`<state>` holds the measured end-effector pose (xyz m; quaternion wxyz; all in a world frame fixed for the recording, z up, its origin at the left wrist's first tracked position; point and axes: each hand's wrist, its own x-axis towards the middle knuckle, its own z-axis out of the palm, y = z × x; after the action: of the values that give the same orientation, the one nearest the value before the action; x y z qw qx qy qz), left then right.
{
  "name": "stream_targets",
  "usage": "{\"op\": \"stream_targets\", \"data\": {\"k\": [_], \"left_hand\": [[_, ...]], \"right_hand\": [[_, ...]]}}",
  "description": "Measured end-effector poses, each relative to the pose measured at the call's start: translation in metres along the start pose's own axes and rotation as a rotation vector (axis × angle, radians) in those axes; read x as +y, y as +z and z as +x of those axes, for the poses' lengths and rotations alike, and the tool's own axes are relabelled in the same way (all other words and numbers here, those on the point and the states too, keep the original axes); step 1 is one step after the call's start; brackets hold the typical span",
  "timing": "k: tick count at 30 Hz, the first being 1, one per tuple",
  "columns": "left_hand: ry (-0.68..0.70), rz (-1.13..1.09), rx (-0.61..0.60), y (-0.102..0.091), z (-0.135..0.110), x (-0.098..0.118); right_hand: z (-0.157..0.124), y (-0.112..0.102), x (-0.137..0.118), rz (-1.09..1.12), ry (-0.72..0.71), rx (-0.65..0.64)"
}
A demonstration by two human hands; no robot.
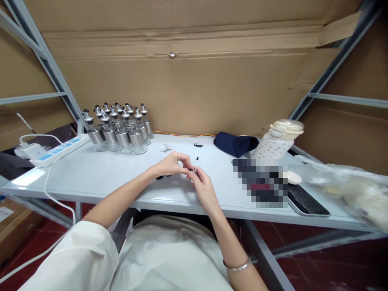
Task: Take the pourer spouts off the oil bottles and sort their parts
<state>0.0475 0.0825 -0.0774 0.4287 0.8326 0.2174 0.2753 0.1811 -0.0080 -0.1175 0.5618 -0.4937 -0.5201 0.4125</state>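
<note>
My left hand (176,163) and my right hand (202,184) meet over the front middle of the table, fingertips pinched together. Between them is a small silver and black piece (193,170), mostly hidden by the fingers; it looks like part of a pourer spout. Behind my left hand lies a silver pourer top with a clear end (166,148). A tiny black piece (197,158) and some thin black parts (198,145) lie farther back. Dark round items (163,177) show partly beneath my left wrist.
Several glass bottles with steel sleeves (123,138) stand at the back left, most with pourer tops. A power strip (65,148) lies left. On the right are a navy cap (235,143), a dotted bottle (274,141), a phone (306,200) and a plastic bag (348,186).
</note>
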Motion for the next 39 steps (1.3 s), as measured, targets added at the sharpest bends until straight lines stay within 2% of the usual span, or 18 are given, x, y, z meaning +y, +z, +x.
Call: {"op": "stream_targets", "data": {"k": [9,24,39], "left_hand": [[-0.011,-0.013,-0.076,-0.0017,-0.0013,0.0038],[-0.012,-0.018,-0.095,-0.0014,-0.0017,0.0025],[-0.023,-0.050,-0.125,-0.0008,-0.0019,0.0050]], "right_hand": [[-0.0004,0.0002,0.0035,-0.088,-0.012,0.024],[-0.0026,0.0006,0.0038,-0.100,0.033,0.023],[-0.0025,0.0006,0.0056,-0.098,0.016,0.008]]}}
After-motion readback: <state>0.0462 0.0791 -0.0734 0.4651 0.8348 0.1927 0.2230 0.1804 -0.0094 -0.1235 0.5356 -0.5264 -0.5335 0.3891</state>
